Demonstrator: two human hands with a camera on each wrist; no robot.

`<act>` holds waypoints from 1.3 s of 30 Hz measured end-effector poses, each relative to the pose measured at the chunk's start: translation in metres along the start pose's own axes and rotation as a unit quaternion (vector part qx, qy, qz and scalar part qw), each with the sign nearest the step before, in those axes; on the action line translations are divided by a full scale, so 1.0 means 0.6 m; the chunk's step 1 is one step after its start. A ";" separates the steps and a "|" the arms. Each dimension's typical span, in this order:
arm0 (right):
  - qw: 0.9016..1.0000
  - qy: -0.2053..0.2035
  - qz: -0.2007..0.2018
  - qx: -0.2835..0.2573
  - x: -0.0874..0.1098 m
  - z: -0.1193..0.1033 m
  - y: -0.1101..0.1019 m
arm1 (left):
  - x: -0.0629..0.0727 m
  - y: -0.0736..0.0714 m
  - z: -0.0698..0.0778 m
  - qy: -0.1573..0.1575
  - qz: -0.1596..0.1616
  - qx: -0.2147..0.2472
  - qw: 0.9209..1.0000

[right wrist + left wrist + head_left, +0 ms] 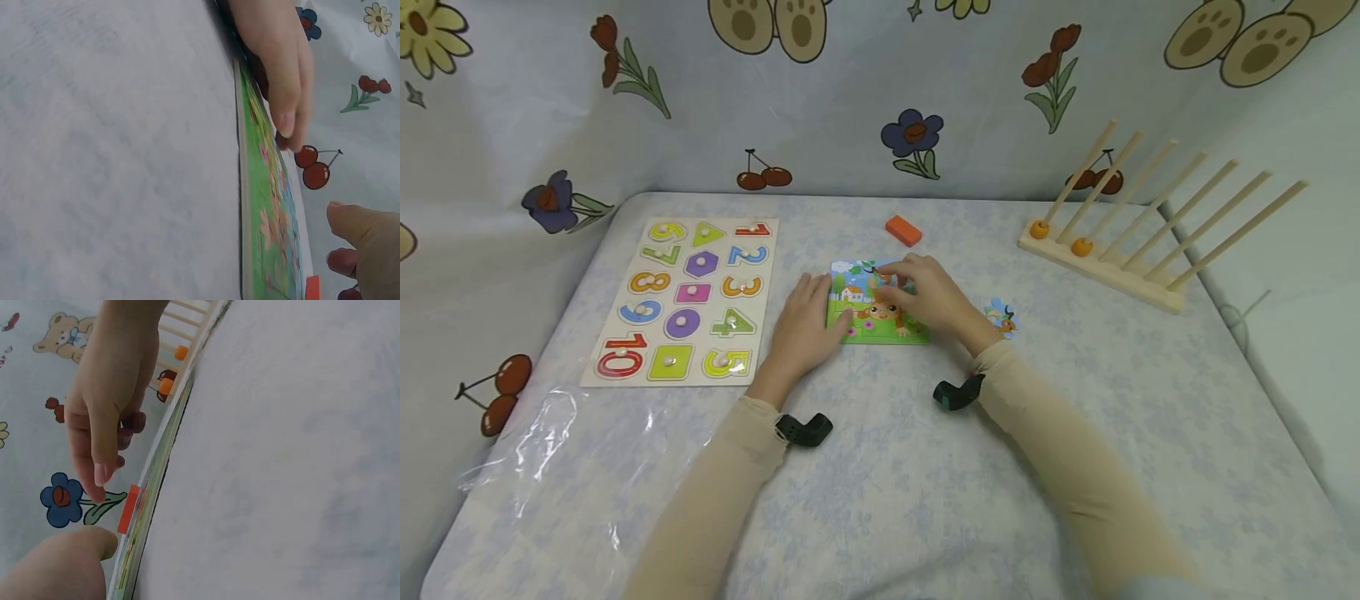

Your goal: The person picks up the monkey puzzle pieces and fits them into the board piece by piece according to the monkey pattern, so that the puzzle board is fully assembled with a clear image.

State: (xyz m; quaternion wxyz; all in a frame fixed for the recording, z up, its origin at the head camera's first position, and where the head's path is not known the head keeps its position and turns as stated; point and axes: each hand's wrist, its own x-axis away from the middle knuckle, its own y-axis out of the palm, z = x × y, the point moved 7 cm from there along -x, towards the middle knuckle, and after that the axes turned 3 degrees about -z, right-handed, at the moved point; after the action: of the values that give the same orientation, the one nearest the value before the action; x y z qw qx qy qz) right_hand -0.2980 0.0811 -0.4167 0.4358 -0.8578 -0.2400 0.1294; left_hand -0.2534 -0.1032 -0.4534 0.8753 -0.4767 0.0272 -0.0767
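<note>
A small picture puzzle (880,333) with a monkey on green grass lies on the table. My left hand (803,321) rests along its left edge, fingers straight and thumb on its lower left corner. Over the puzzle's upper right part hovers my right hand (927,292), thumb and index finger apart. Nothing shows between those fingertips in the left wrist view, where the right hand (112,406) hangs above the board. A loose blue puzzle piece (1002,318) lies to the right, beside the right wrist. The right hand hides part of the picture.
An orange block (903,231) lies behind the puzzle. At left is a number and shape board (760,292), with clear plastic wrap (542,442) near it. A wooden peg rack (1105,271) with two orange beads stands at the back right. Patterned cloth (850,108) hangs behind the table.
</note>
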 end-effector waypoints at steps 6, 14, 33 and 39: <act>0.999 0.033 0.019 -0.020 0.043 0.049 -0.048 | 0.010 0.011 0.000 0.004 -0.019 -0.043 0.999; 0.995 0.084 0.044 0.002 0.121 0.131 -0.103 | 0.021 0.019 -0.001 0.005 -0.045 -0.086 0.995; 0.998 0.058 -0.036 -0.003 0.201 0.172 -0.098 | 0.020 0.020 -0.003 0.004 -0.051 -0.103 0.993; 0.997 -0.015 -0.071 0.013 0.206 0.151 -0.085 | 0.021 0.019 0.000 0.005 -0.052 -0.100 0.994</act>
State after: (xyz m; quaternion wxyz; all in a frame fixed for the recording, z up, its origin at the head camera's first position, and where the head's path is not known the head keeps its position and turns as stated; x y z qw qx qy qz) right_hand -0.2471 0.2337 -0.4301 0.4517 -0.8306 -0.3051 0.1136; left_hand -0.2397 -0.0994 -0.4628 0.8181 -0.5620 0.0144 -0.1213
